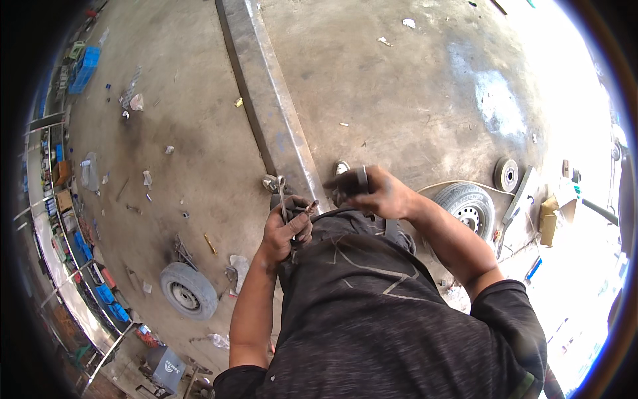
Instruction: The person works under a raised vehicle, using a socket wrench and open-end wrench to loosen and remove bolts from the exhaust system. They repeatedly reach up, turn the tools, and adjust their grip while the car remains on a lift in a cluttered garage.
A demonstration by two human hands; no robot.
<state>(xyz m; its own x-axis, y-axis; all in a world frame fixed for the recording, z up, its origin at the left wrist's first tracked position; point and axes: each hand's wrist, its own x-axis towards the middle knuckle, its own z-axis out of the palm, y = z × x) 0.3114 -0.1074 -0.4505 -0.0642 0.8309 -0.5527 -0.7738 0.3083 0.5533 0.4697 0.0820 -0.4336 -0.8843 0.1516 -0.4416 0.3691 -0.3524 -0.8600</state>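
My left hand (287, 229) is closed around a metal wrench (282, 196), whose ring end points up and away from me. Between its thumb and fingertips sticks out a small copper-coloured, bolt-like piece (312, 207). To the right, my right hand (382, 193) hovers in front of my waist, apart from the left one. Its darkened fingers point left and are smeared by motion. A narrow shiny strip (362, 175) shows across them; whether it is held or worn I cannot make out.
A long steel beam (269, 93) runs along the floor ahead of my feet. One wheel (189, 290) lies at left, another wheel (467, 211) at right beside a small wheel rim (506, 174). Shelves with blue bins (84, 70) line the left edge. Litter dots the concrete.
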